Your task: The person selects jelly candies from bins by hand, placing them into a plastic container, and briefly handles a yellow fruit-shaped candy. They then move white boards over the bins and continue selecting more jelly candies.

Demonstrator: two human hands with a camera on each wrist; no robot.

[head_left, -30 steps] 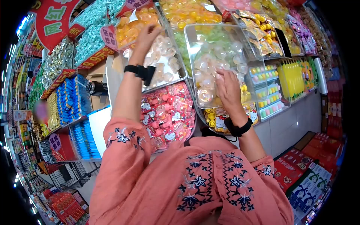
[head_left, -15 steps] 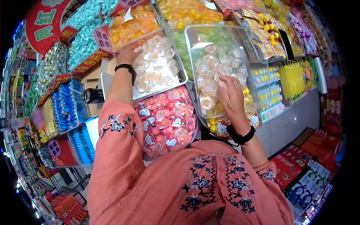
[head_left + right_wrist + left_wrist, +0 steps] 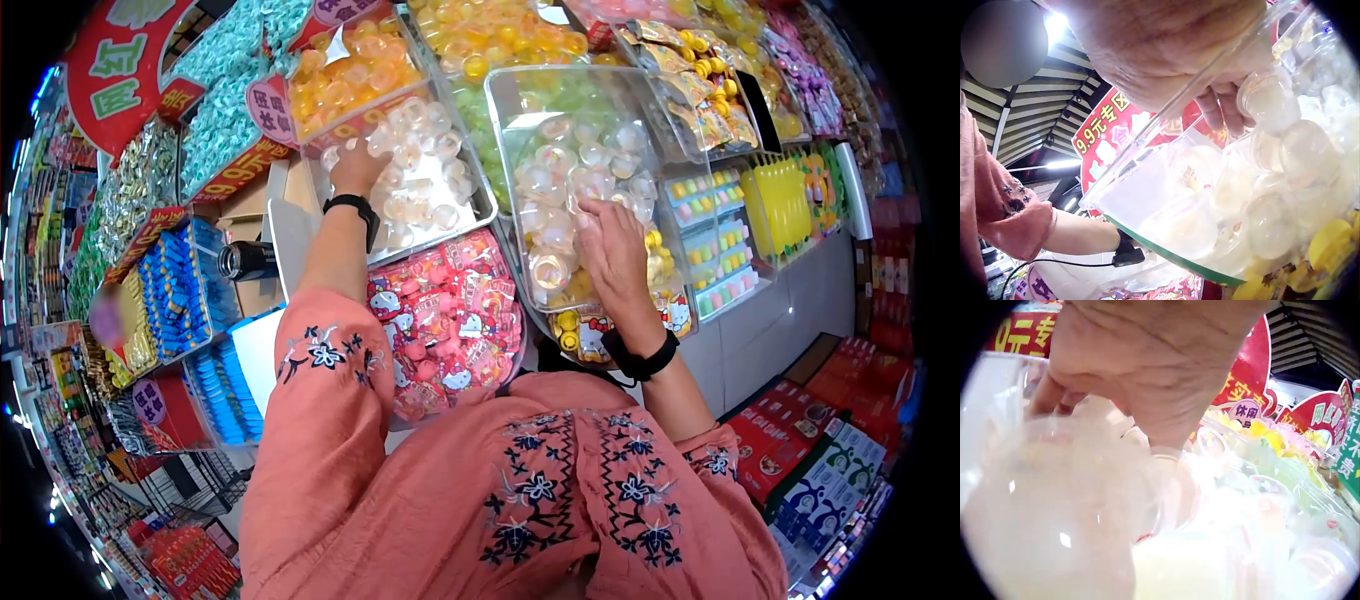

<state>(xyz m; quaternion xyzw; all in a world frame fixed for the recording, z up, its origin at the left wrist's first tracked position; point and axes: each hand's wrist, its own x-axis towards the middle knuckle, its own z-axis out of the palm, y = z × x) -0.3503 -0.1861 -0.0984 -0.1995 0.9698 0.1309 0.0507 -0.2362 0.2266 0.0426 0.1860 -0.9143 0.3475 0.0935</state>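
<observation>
My left hand (image 3: 355, 172) reaches into a clear-walled bin (image 3: 484, 218) of pale jelly cups (image 3: 412, 138). In the left wrist view the hand (image 3: 1147, 362) points down among blurred cups, thumb and fingers apart, the fingertips partly hidden. My right hand (image 3: 612, 255) lies over a clear plastic tub (image 3: 498, 95) of similar cups (image 3: 560, 165), fingers loosely bent. The right wrist view has that hand (image 3: 1191, 69) inside the tub's rim, its fingers (image 3: 1225, 106) against a pale cup (image 3: 1266, 100). I cannot see either hand's palm contents.
Orange cups (image 3: 375, 65) fill a bin behind the left hand, and green ones (image 3: 475, 130) lie behind the tub. Pink packets (image 3: 455, 325) are in front. A black bottle (image 3: 245, 260) lies left; a dark phone-like slab (image 3: 757, 110) is at back right.
My left hand has come down and left from the orange cups' edge, then slightly right among the pale cups. My right hand has stayed over the tub with small finger movement.
</observation>
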